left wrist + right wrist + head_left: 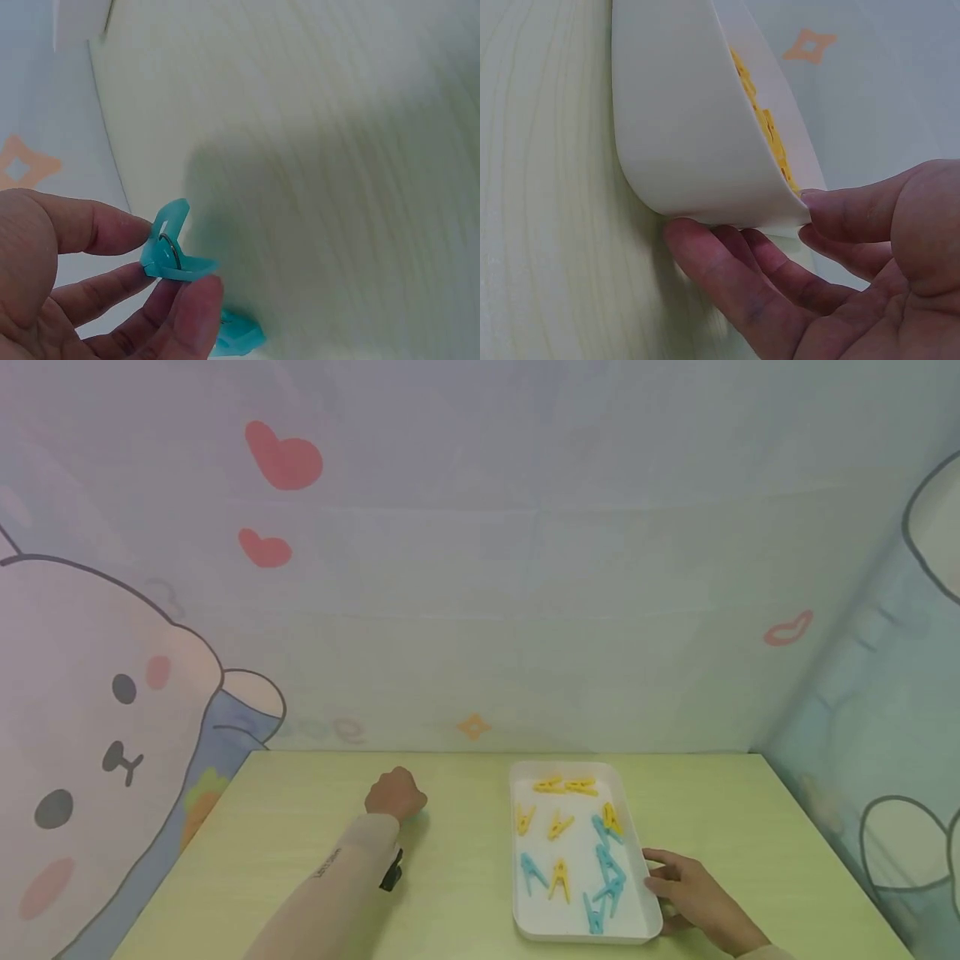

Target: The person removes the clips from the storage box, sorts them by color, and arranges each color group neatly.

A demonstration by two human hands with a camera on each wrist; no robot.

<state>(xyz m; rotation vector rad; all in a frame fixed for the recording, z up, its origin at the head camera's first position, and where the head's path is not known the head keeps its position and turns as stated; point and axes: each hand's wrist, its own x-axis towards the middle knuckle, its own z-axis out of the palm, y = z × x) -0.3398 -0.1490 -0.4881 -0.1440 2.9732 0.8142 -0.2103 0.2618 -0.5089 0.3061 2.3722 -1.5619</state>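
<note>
— Two hands on the worktop, seen from the head camera. What do you make of them?

— The left hand sits out toward the far edge, fingers balled up, well apart from the white tray. The right hand lies at the tray's near right corner, fingers against its rim. Inside the tray lie yellow pegs and blue pegs, scattered.

— And the left wrist view?

— That hand's grip is closed on a blue peg: thumb and fingertips pinch it, the metal spring showing between the peg's two halves. It hangs just above the pale green worktop. A second bit of blue plastic peeks out below the thumb; I cannot tell whether it belongs to the same peg.

— The right wrist view?

— The tray's wall fills the frame. The right hand has its fingers tucked under the tray's corner and its thumb on the lip, so its grip pinches the rim. Yellow pegs show over the edge.
</note>
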